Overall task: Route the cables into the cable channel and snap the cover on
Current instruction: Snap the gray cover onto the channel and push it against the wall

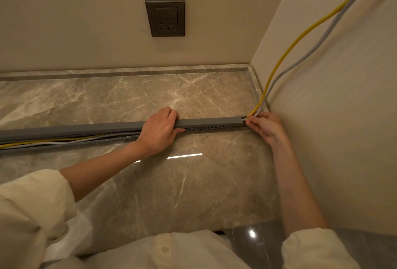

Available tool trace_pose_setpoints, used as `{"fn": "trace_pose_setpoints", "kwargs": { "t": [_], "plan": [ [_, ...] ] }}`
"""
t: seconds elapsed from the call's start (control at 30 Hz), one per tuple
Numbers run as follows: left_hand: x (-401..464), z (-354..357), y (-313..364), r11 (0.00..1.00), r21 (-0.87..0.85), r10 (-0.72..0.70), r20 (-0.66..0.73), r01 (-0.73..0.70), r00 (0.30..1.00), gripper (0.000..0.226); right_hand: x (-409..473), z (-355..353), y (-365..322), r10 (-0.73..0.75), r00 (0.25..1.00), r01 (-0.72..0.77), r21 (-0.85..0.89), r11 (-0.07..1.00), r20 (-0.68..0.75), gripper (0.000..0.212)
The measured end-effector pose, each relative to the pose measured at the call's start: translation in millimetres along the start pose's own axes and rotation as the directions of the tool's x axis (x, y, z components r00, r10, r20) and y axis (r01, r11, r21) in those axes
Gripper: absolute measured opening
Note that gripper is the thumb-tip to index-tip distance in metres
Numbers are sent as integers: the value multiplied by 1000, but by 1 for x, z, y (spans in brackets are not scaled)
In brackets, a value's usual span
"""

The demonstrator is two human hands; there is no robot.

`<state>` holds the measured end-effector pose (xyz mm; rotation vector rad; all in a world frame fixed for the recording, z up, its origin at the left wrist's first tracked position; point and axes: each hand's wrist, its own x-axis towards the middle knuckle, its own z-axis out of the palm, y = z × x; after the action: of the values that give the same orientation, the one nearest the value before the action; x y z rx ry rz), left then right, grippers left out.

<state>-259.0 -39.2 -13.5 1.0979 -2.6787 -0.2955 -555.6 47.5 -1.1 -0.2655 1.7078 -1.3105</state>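
Marble counter (193,182): L hand (159,131) grips cover (210,122); R hand (265,126) pinches cables (261,105) by wall (333,118).

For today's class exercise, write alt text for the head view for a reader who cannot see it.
Left hand presses a grey cover onto a slotted cable channel on a marble counter; right hand steadies yellow and grey cables at its end.

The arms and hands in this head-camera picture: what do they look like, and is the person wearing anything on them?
Both hands, the left hand and the right hand, are bare: no gloves, rings or watch show. The forearms are bare too. Loose cream-white sleeves of a soft, creased fabric are pushed up near the elbows, and the same cream shirt, with a small button, fills the bottom of the view.
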Motion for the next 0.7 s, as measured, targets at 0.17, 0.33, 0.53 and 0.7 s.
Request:
{"fn": "trace_pose_setpoints", "kwargs": {
  "t": [0.17, 0.33, 0.53, 0.7],
  "plan": [
    [-1, -3, -1, 999, 12, 45, 10, -45, 999, 32, 0, 5, 8, -119, 990, 95, -250, 964, -82, 5],
    [-4, -6, -1, 999, 12, 42, 19, -43, 999, 32, -2, 5, 8, -116, 990, 90, -271, 958, -79, 8],
    [-17, -10, -11, 999, 24, 48, 28, -49, 998, 31, -10, 6, 15, -1, 1000, 4, -136, 991, 20, 7],
    [-19, -14, -10, 999, 19, 48, 85, -49, 995, 27, -7, 12, 17, -1, 998, -11, -178, 984, -67, 5]
  ]
}}
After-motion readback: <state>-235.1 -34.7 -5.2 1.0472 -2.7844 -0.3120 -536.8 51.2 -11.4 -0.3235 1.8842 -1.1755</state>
